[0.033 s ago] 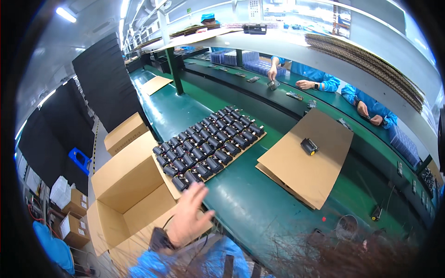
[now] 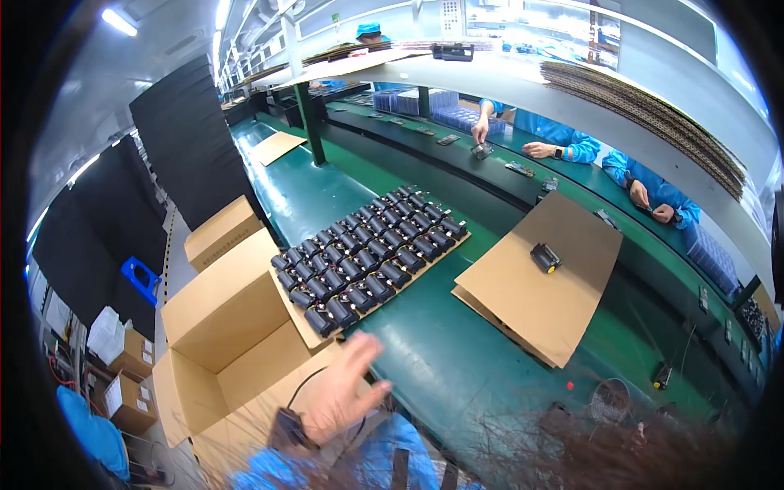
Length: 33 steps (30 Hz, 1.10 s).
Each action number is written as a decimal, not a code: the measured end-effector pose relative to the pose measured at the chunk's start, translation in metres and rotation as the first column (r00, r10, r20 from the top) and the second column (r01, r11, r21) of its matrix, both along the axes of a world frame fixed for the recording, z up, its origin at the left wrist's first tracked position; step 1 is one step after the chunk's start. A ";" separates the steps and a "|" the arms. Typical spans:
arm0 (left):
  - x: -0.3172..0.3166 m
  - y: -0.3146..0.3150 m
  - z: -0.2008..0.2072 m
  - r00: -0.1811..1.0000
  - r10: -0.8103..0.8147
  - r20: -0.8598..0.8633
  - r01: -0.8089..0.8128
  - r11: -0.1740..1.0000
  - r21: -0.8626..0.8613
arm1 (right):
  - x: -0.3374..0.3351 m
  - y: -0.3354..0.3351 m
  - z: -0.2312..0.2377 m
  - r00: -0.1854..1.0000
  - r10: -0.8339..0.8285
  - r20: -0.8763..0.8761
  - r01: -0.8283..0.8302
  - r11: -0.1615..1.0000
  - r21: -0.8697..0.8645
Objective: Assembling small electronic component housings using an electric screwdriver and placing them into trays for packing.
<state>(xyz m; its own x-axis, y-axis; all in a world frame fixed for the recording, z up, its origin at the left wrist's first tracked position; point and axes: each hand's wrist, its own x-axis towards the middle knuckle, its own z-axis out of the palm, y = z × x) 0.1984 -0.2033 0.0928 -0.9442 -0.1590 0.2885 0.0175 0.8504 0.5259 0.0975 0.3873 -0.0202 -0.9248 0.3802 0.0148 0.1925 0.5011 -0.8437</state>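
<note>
My left hand point(image 2: 347, 390) is open, its fingers apart and a little blurred, with nothing in it. It hovers over the bench's near edge, just beyond the corner of a cardboard sheet point(image 2: 306, 328). On that sheet stand several rows of black, rounded parts point(image 2: 351, 269) with small wires and pale connectors. Left of the hand is an open carton point(image 2: 216, 314), whose visible inside shows bare cardboard. My right hand does not show; dark hair blurs the lower right.
A stack of cardboard sheets point(image 2: 523, 302) on the green bench point(image 2: 433, 351) carries one black part point(image 2: 545, 258). Beyond runs a dark conveyor point(image 2: 392, 135) with small boards, where co-workers' hands point(image 2: 539, 150) work. A shelf point(image 2: 506, 72) spans above. Another carton point(image 2: 222, 233) stands at left.
My left hand has moved slightly right and toward me, away from the nearest black parts. The rows on the sheet look the same.
</note>
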 end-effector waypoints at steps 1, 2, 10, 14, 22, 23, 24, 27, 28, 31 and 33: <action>0.012 0.023 -0.002 0.995 -0.097 -0.036 0.100 0.988 0.119 | 0.000 -0.007 0.016 0.994 0.064 0.091 -0.073 0.992 0.101; 0.018 0.048 0.013 0.978 -0.194 0.082 0.162 0.941 0.297 | 0.001 -0.011 0.028 0.978 0.109 0.180 -0.145 0.969 0.202; 0.071 0.156 -0.001 0.677 -0.708 -0.199 0.654 0.457 0.603 | -0.015 -0.020 0.000 0.985 0.112 0.135 -0.175 0.689 0.704; 0.081 0.152 0.006 0.592 -0.748 -0.301 0.698 0.289 0.655 | -0.009 -0.036 0.023 0.971 0.066 0.232 -0.206 0.725 0.657; 0.012 0.181 0.032 0.476 -0.796 -0.374 0.545 -0.067 0.836 | 0.001 -0.025 0.022 0.967 0.204 0.155 -0.256 0.755 0.604; -0.006 0.196 0.031 0.464 -0.819 -0.337 0.460 -0.102 0.882 | 0.003 -0.026 0.024 0.966 0.186 0.178 -0.256 0.750 0.610; -0.023 0.219 0.025 0.426 -0.830 -0.361 0.460 -0.145 0.876 | 0.004 -0.028 0.025 0.966 0.162 0.200 -0.252 0.743 0.620; -0.022 0.299 0.052 0.148 -0.906 -0.397 0.493 -0.281 0.823 | 0.008 -0.039 0.040 0.973 0.115 0.199 -0.218 0.734 0.643; -0.013 0.319 0.068 0.055 -0.907 -0.417 0.582 -0.310 0.752 | 0.007 -0.047 0.041 0.973 0.120 0.197 -0.220 0.739 0.637; 0.012 0.376 0.098 -0.223 -0.871 -0.437 0.540 -0.484 0.689 | 0.000 -0.036 0.036 0.979 0.138 0.148 -0.202 0.705 0.680; 0.020 0.383 0.108 -0.291 -0.802 -0.522 0.533 -0.589 0.607 | -0.007 -0.035 0.013 0.979 0.200 0.032 -0.163 0.681 0.714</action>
<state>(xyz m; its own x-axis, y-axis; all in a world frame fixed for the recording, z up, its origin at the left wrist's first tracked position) 0.2187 0.1800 0.2004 -0.0388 0.8213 0.5692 0.0305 -0.5684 0.8222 0.0910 0.3520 -0.0071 -0.9656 0.0635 0.2523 0.0048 0.9739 -0.2268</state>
